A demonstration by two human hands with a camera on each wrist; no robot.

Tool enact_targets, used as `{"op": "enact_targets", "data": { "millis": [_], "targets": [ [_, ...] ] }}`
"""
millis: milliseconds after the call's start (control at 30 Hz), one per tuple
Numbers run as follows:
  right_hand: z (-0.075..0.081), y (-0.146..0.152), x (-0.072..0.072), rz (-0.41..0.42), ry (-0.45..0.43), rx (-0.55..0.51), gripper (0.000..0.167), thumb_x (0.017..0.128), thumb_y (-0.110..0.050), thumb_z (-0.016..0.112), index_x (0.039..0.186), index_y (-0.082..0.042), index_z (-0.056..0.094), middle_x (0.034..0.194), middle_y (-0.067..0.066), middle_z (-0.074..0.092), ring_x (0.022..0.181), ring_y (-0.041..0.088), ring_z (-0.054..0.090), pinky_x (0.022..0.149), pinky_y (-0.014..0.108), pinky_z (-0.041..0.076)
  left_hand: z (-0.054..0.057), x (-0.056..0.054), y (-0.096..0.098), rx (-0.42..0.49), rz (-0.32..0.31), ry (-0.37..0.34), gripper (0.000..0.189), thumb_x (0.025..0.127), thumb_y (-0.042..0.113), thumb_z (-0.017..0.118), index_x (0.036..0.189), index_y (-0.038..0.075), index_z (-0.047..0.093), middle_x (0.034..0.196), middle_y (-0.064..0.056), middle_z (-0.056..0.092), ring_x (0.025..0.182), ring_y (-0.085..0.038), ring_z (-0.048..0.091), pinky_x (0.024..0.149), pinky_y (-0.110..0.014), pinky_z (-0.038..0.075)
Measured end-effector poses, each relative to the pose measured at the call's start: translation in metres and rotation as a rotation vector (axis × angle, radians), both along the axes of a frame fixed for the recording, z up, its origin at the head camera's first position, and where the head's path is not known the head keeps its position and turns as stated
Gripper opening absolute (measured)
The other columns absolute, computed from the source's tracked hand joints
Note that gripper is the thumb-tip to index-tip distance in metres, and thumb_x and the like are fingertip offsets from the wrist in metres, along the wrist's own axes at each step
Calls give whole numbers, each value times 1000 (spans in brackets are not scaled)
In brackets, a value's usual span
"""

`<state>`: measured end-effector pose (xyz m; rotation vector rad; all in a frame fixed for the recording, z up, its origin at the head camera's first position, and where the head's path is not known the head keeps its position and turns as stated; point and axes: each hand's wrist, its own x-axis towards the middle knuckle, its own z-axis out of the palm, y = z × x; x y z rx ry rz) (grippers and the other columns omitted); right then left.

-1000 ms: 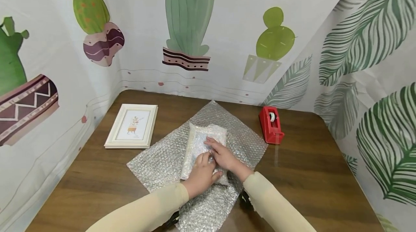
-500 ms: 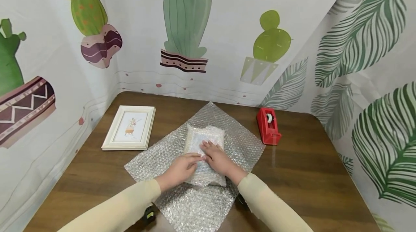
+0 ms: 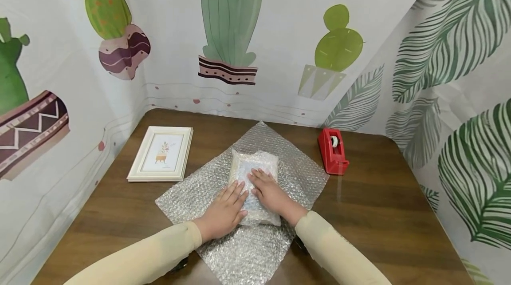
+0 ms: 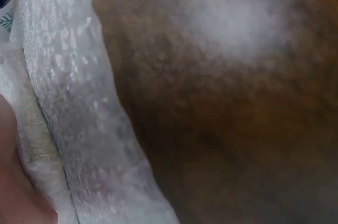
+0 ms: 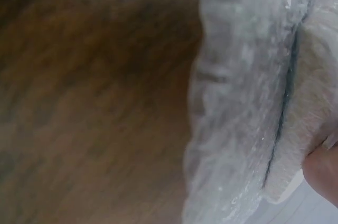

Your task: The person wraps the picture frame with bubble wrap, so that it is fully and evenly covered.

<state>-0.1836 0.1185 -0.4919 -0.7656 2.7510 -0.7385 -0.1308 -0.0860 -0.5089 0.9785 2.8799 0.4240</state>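
A flat rectangular bundle (image 3: pixel 257 159) in bubble wrap, pale at the borders and bluish in the middle, lies on a larger sheet of bubble wrap (image 3: pixel 187 203). My left hand (image 3: pixel 221 211) rests with outstretched fingers on the bundle's left side. The right hand (image 3: pixel 270 191) lies flat across its middle and right side. In the left wrist view, part of the left hand (image 4: pixel 18 176) shows beside the bundle's pale edge (image 4: pixel 39 134). The right wrist view catches a fingertip of the right hand (image 5: pixel 323 171) against the bundle's side (image 5: pixel 311 86).
A cream picture frame (image 3: pixel 187 152) with a plant print lies at the left on the brown wooden table (image 3: pixel 371 214). Toward the back right stands a red tape dispenser (image 3: pixel 330 156). A cactus-printed cloth (image 3: pixel 171 54) hangs behind the table.
The left hand has drawn back left from beside the right hand, and its curled fingers have straightened onto the bundle's left side. The right hand has flattened over the middle, almost in place.
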Motion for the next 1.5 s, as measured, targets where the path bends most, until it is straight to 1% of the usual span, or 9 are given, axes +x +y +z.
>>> {"op": "enact_targets", "data": {
  "millis": [267,400,600,833,1000,1133,1267,1400,1500],
  "targets": [
    [6,8,11,-50,94,140,48,106,-22,54,152,-8,50,165,20,36,156,44,29,124,68,24,10,-1,3,-49,-38,-25,58,108,36,46,153,-1,43,166,-24,32,156,-42,28,124,-56,33],
    [7,13,16,-108,55,182,50,107,-30,51,154,-15,48,168,24,27,157,50,20,124,70,21,14,-1,2,-48,-29,-23,58,108,37,46,153,0,44,166,-22,33,156,-41,28,125,-55,32],
    [-1,18,19,-144,-67,66,49,110,-24,42,158,-13,41,169,29,14,158,53,6,122,72,23,11,-1,-2,-49,-20,-3,58,108,37,47,153,0,44,166,-22,33,156,-40,29,126,-55,30],
    [-5,10,17,-135,-82,70,49,111,-20,39,159,-12,39,170,28,11,159,50,0,121,70,27,6,-7,-5,-93,-16,66,62,106,42,47,155,3,42,167,-19,34,157,-36,30,127,-53,30],
    [-4,8,17,-137,-72,96,48,110,-19,41,158,-12,41,170,28,14,159,50,4,121,69,28,5,-9,-5,-88,-27,42,66,106,47,46,155,3,41,167,-19,33,157,-37,30,126,-52,31],
    [-5,11,13,-138,-69,66,48,108,-21,44,156,-13,44,169,27,18,159,51,7,123,71,20,7,-10,-4,-68,-26,27,66,105,47,48,156,5,42,166,-19,35,156,-37,31,125,-53,32],
    [-2,23,7,-136,-114,-70,49,105,-21,51,152,-9,49,167,28,23,156,54,11,122,76,12,9,-10,-2,-31,-26,-11,66,104,48,51,155,7,43,166,-20,35,156,-38,31,125,-55,31],
    [3,48,2,-325,-113,-327,48,104,-16,54,148,1,50,156,29,45,146,50,40,120,67,32,9,-8,1,-4,-22,-62,68,104,48,52,156,6,42,166,-20,33,156,-39,30,126,-56,29],
    [5,77,-3,-681,36,-540,37,102,-10,57,136,5,56,124,26,67,110,25,67,99,36,55,8,-7,2,6,-12,-81,67,103,47,52,156,7,41,167,-20,31,157,-39,29,127,-55,28]
  ]
}}
